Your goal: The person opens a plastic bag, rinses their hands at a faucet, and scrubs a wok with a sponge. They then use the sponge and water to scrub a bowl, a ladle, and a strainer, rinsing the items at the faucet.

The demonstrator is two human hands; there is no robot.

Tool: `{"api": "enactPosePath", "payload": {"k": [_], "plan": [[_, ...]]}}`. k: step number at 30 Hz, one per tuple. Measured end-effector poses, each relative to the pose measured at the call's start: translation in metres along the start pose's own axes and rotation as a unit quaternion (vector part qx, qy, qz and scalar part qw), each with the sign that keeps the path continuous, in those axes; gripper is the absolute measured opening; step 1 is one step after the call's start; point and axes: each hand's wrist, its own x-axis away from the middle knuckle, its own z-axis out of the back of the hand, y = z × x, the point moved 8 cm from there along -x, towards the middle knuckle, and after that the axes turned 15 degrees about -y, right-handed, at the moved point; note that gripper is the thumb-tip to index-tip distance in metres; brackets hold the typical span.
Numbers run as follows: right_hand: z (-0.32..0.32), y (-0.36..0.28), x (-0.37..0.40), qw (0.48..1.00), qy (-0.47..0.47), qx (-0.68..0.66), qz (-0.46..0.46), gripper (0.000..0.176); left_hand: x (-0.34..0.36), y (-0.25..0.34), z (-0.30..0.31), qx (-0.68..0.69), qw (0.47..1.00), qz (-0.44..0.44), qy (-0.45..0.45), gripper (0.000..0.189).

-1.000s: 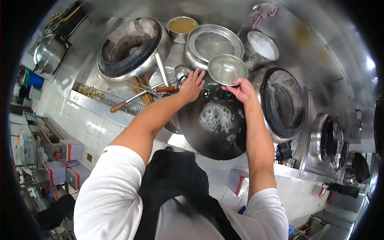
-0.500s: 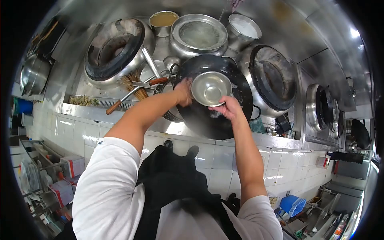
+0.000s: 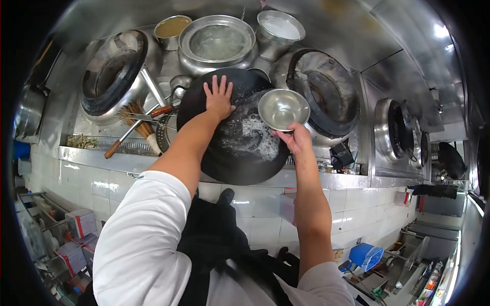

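Note:
A large black wok (image 3: 229,166) sits in front of me, with foamy water (image 3: 263,137) swirled in its middle and right. My left hand (image 3: 219,102) lies with fingers spread over the wok's far left inner side, seemingly touching it. Near the wok's right rim, my right hand (image 3: 296,136) pinches the near edge of a shiny metal bowl (image 3: 283,109). The bowl is held above the wok, its inside turned up toward me. A looped handle (image 3: 177,92) sticks out at the wok's left.
Behind the wok stand a wide pot of water (image 3: 217,43), a pot of yellowish liquid (image 3: 173,28) and a pot of whitish liquid (image 3: 279,28). Wok burners flank it at left (image 3: 112,71) and right (image 3: 326,97). A bamboo brush (image 3: 140,125) and a wooden-handled tool (image 3: 120,142) lie at left.
My left hand has moved from beside the bowl to the wok's far left side, fingers now spread. My right hand has carried the bowl rightward across the wok. Foamy water now shows there.

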Motion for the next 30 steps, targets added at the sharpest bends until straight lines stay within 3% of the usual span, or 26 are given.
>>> {"api": "enactPosePath", "payload": {"k": [3, 7, 10, 12, 15, 20, 22, 25, 26, 28, 29, 30], "plan": [[0.023, -0.03, 0.012, 0.998, 0.025, 0.031, 0.039, 0.052, -0.023, 0.056, 0.0, 0.196, 0.978, -0.019, -0.067, 0.088], [0.054, -0.056, 0.048, 0.994, 0.063, 0.056, 0.068, 0.051, -0.026, 0.131, 0.006, 0.334, 0.935, -0.023, -0.118, 0.086], [0.079, -0.057, 0.075, 0.995, 0.063, 0.059, 0.047, 0.053, -0.021, 0.182, -0.005, 0.37, 0.922, -0.088, -0.068, 0.081], [0.087, -0.057, 0.095, 0.991, 0.052, 0.123, 0.023, 0.055, 0.001, 0.216, -0.013, 0.342, 0.923, -0.175, -0.035, 0.076], [0.095, -0.052, 0.123, 0.988, 0.059, 0.136, 0.034, 0.057, 0.046, 0.234, -0.031, 0.357, 0.906, -0.226, 0.027, 0.069], [0.096, -0.029, 0.167, 0.971, 0.128, 0.201, -0.018, 0.058, 0.1, 0.219, -0.052, 0.356, 0.891, -0.282, -0.016, 0.067], [0.089, -0.013, 0.171, 0.971, 0.104, 0.211, -0.032, 0.058, 0.107, 0.199, -0.054, 0.334, 0.889, -0.31, -0.04, 0.068], [0.054, 0.015, 0.173, 0.967, 0.104, 0.221, -0.072, 0.059, 0.112, 0.178, -0.086, 0.188, 0.887, -0.404, -0.119, 0.072], [0.044, 0.025, 0.167, 0.967, 0.097, 0.224, -0.071, 0.059, 0.106, 0.156, -0.09, 0.189, 0.89, -0.399, -0.115, 0.072], [0.025, 0.046, 0.153, 0.97, 0.066, 0.225, -0.07, 0.06, 0.112, 0.11, -0.091, 0.182, 0.869, -0.391, -0.242, 0.071], [0.013, 0.055, 0.146, 0.969, 0.06, 0.226, -0.077, 0.062, 0.109, 0.093, -0.092, 0.181, 0.871, -0.387, -0.241, 0.071], [0.002, 0.065, 0.136, 0.969, 0.055, 0.227, -0.078, 0.062, 0.102, 0.073, -0.092, 0.094, 0.908, -0.356, -0.201, 0.068]]}}
